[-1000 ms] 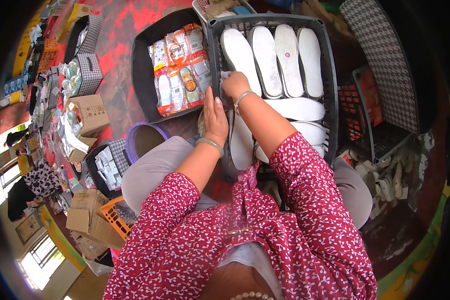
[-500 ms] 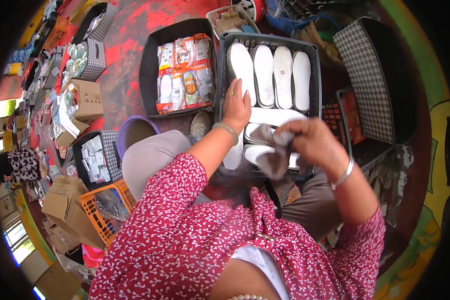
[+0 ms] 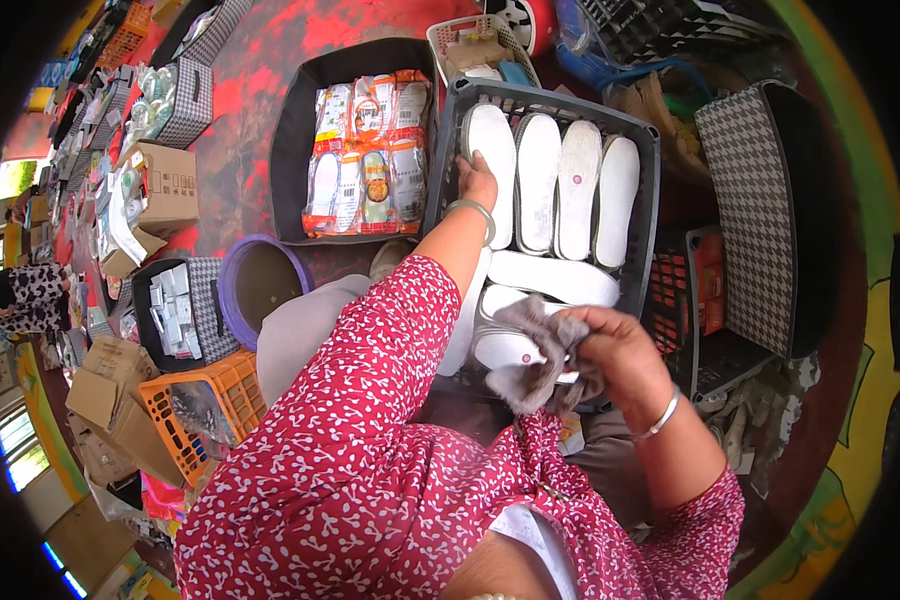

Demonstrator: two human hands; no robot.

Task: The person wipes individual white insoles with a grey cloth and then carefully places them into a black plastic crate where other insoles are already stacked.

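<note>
White insoles (image 3: 575, 190) stand in upright-facing stacks side by side in a dark plastic crate (image 3: 653, 215) before me. Below them one insole (image 3: 553, 278) lies crosswise, with more insoles (image 3: 505, 350) at the near end. My left hand (image 3: 477, 180) rests at the left edge of the leftmost insole (image 3: 490, 150), its fingertips touching it and partly hidden beside the crate wall. My right hand (image 3: 620, 350) is closed on a crumpled grey-brown cloth (image 3: 538, 355), which hangs over the near insoles and covers part of them.
Left of the crate stands a black fabric box (image 3: 295, 190) with packaged insoles. A purple bucket (image 3: 232, 290), an orange basket (image 3: 175, 405) and cardboard boxes (image 3: 165, 185) are further left. On the right is a houndstooth-patterned box (image 3: 750, 200) beside a dark basket (image 3: 675, 300).
My right hand has lowered the cloth toward the near insoles and slowed. My left hand has shifted to the leftmost insole's outer edge. The whole view has tilted slightly.
</note>
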